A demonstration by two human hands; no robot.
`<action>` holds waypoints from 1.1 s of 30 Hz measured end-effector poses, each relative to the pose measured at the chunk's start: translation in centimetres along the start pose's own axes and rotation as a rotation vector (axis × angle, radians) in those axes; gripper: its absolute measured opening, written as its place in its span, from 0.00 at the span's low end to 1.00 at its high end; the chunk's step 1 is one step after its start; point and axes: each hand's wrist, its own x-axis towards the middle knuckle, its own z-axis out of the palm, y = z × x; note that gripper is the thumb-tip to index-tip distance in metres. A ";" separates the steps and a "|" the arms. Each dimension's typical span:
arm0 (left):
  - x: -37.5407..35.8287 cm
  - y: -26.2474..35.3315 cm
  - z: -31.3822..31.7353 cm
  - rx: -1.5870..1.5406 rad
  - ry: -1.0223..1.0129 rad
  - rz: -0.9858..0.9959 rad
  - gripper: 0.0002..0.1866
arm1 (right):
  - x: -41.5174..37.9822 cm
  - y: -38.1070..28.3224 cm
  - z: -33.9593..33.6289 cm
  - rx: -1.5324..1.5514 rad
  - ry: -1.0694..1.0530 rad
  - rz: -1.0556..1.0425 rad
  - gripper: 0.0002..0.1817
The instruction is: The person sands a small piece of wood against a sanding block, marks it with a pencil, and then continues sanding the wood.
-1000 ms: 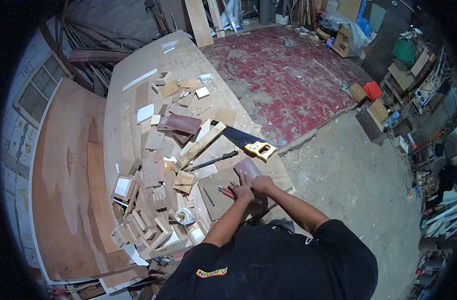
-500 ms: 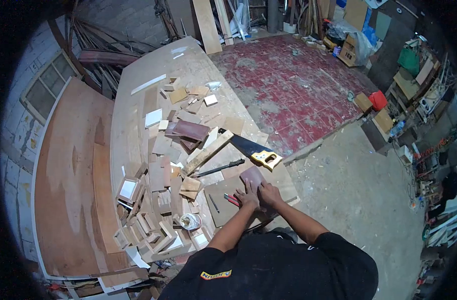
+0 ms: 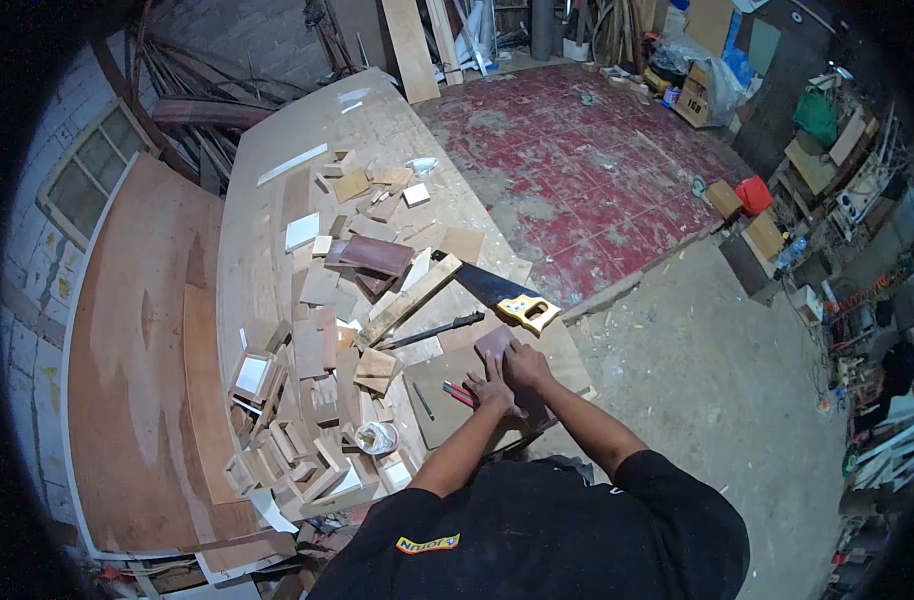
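Observation:
A small reddish-brown wood piece (image 3: 495, 342) lies on a plywood sheet (image 3: 435, 408) at the near end of the workbench (image 3: 267, 215). My right hand (image 3: 527, 366) presses down on the piece, fingers flat over it. Just left of it, my left hand (image 3: 490, 391) rests on the same piece's near part, fingers spread. Red-handled pliers (image 3: 458, 394) lie by my left hand. A handsaw with a yellow handle (image 3: 525, 311) lies just beyond the piece.
Several wood offcuts and small frames (image 3: 312, 440) cover the bench's middle and left. A long timber strip (image 3: 407, 298), a dark chisel-like tool (image 3: 432, 330) and a tape roll (image 3: 376, 437) lie close by. Large plywood boards (image 3: 127, 360) lean on the left. Red floor and clutter lie to the right.
My right hand has slid forward over the reddish piece, and my left hand stays beside it. The view has shifted slightly.

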 end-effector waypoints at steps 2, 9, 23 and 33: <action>1.4 -0.3 0.9 0.023 0.020 0.014 0.74 | -0.8 -0.6 -0.4 0.039 0.035 0.037 0.11; 5.8 -0.1 6.5 0.087 0.363 -0.088 0.71 | -0.4 -1.5 -5.1 -0.092 -0.527 0.021 0.11; 0.9 -0.4 0.9 -0.050 0.039 0.042 0.61 | -2.1 -1.5 -2.7 -0.018 -0.342 0.053 0.12; 1.1 -0.2 1.7 0.093 0.014 -0.009 0.68 | 1.3 -0.9 -1.9 -0.003 -0.219 -0.004 0.12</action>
